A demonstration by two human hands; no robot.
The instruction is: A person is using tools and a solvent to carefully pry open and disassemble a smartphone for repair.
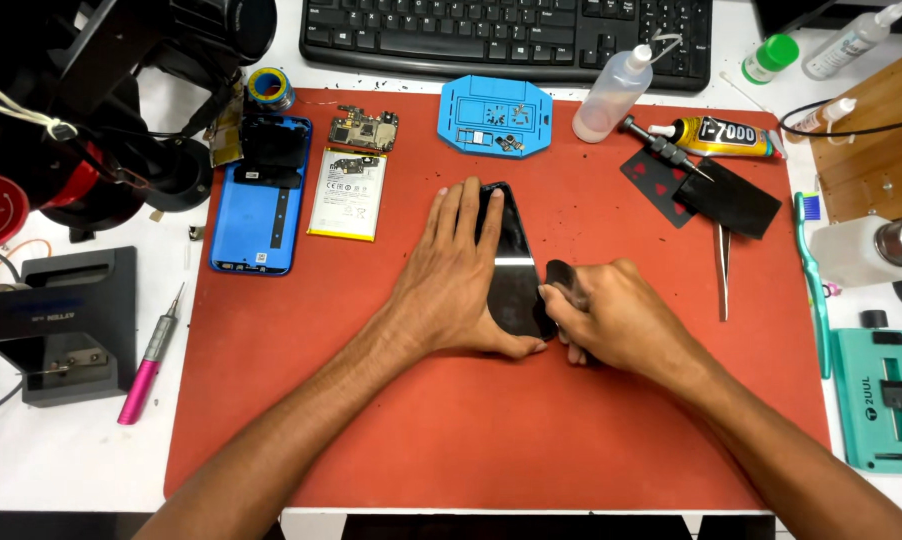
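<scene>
A black phone screen (514, 270) lies glass-up on the red work mat (451, 430). My left hand (461, 275) presses flat on its left side, fingers spread toward the far end. My right hand (611, 315) is closed around a small dark piece (561, 273) held against the screen's right edge near the bottom corner. What that piece is cannot be made out.
A blue phone back (256, 205), a battery (348, 193), a circuit board (364, 128) and a blue parts tray (494, 117) lie at the mat's far side. Squeeze bottle (611, 95), glue tube (716, 137), dark cards (706, 190), tweezers (722, 270), pink screwdriver (148, 360), keyboard (501, 35).
</scene>
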